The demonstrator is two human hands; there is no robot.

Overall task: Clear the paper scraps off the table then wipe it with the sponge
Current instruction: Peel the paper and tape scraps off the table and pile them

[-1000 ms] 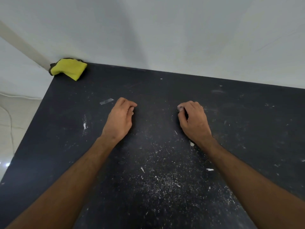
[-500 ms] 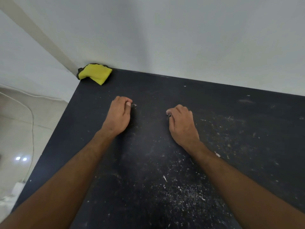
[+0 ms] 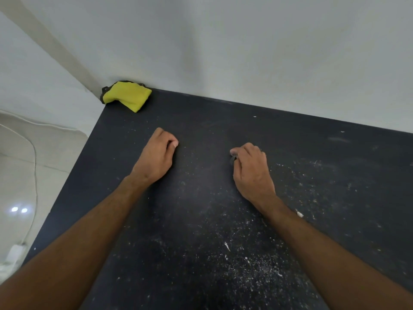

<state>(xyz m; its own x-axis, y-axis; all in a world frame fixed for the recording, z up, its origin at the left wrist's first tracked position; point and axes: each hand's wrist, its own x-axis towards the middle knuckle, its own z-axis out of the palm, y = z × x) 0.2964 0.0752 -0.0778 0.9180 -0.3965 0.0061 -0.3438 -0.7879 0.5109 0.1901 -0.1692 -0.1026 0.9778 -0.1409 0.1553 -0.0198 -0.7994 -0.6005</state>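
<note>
A pale wall (image 3: 245, 45) fills the upper half of the view and meets the far edge of a black table (image 3: 201, 198), which runs from about 10 o'clock down toward 3 o'clock. The table's left edge slants from the far corner down to 7 o'clock, with light floor (image 3: 33, 175) beyond it, where a thin white cable (image 3: 35, 157) trails. The top between and beyond the hands is open, and so is the wide stretch toward 3 o'clock.

A yellow sponge (image 3: 127, 97) with a dark underside sits in the far left corner, against the wall, at 11 o'clock from the left hand (image 3: 156, 157) and well apart from both hands.

Both forearms reach in from the bottom edge. The left hand is curled, knuckles up, with thumb and forefinger tips pressed together low on the table; whether anything is held between them cannot be told. The right hand (image 3: 252, 173) is curled too, and its thumb and forefinger pinch a small dark grey scrap (image 3: 232, 159) at its left side.

White paper scraps (image 3: 245, 262) and fine dust speckle the table, thickest at 5 and 6 o'clock near the body and thinner toward 3 o'clock. One larger sliver (image 3: 227, 246) lies between the forearms, and another fleck (image 3: 299, 214) lies just beside the right wrist.
</note>
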